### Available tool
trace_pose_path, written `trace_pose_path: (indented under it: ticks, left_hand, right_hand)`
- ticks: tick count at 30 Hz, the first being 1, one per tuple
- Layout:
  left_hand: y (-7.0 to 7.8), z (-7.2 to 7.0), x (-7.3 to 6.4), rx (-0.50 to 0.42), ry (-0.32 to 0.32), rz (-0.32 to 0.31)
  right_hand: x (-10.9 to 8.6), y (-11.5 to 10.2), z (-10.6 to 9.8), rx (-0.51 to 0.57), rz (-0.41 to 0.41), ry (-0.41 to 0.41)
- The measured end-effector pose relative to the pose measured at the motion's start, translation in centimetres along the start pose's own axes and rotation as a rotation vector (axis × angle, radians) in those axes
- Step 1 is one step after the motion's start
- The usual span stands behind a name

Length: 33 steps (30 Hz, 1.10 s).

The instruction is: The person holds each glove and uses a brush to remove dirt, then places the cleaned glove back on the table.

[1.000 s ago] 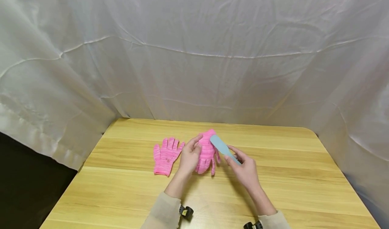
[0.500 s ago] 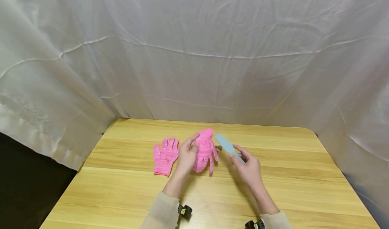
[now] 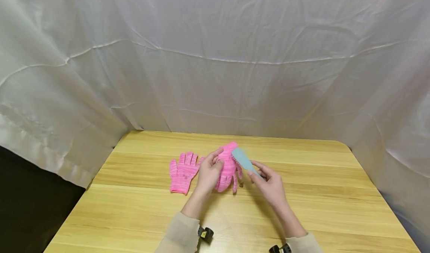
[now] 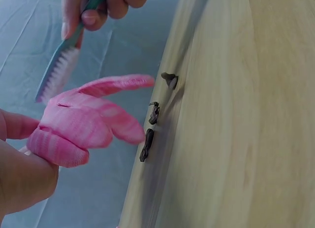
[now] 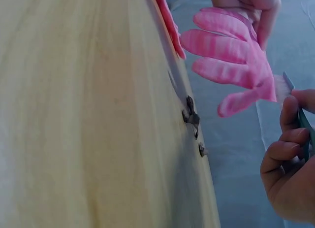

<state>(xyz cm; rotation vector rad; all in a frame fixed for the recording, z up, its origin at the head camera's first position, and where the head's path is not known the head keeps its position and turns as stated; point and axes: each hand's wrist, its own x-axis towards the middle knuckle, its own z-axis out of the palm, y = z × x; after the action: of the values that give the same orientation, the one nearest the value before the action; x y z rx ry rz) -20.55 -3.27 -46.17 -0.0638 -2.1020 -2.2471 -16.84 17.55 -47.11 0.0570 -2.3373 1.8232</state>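
My left hand [image 3: 209, 174] holds up a pink knit glove [image 3: 228, 167], pinched between thumb and fingers, with its glove fingers hanging down. A light blue brush [image 3: 242, 159] is gripped by its handle in my right hand [image 3: 270, 186]. Its white bristles [image 4: 63, 73] face the glove's side near the upper end; in the right wrist view, the brush head lies close against the glove, though contact is partly hidden. A second pink glove [image 3: 183, 174], with a small dark mark on it, lies flat on the table to the left.
Several small dark, crumpled bits [image 4: 154, 113] lie on the wooden table [image 3: 319, 197] under the held glove. Pale grey curtains [image 3: 215, 77] surround the table at the back and sides.
The brush first swung right, away from the glove, then came back left to its side. The held glove shifted slightly left and back. The flat glove stayed put.
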Motion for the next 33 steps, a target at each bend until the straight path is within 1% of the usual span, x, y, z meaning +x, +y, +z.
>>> trace_pose_path:
  ticks: [4, 12, 17, 24, 30, 33]
  left_hand:
    - [0.03, 0.21, -0.06, 0.005, 0.004, 0.001]
    - [0.06, 0.24, -0.19, -0.006, -0.008, 0.046]
    - [0.09, 0.21, -0.15, -0.019, -0.007, 0.04]
    - [-0.06, 0.12, -0.03, -0.032, -0.01, 0.049]
    - [-0.15, 0.01, 0.13, -0.041, 0.011, 0.033]
    - [-0.18, 0.01, 0.1, -0.04, 0.007, 0.029]
  right_hand:
    - [-0.15, 0.05, 0.42, -0.011, 0.002, -0.016]
    - [-0.2, -0.03, 0.48, -0.019, 0.025, -0.011]
    - [-0.17, -0.14, 0.43, -0.035, 0.024, 0.005]
    - [0.06, 0.02, 0.16, -0.046, -0.002, 0.024]
    - [0.24, 0.34, -0.32, -0.05, -0.01, 0.088]
    - [0.21, 0.29, -0.35, -0.051, -0.025, 0.083]
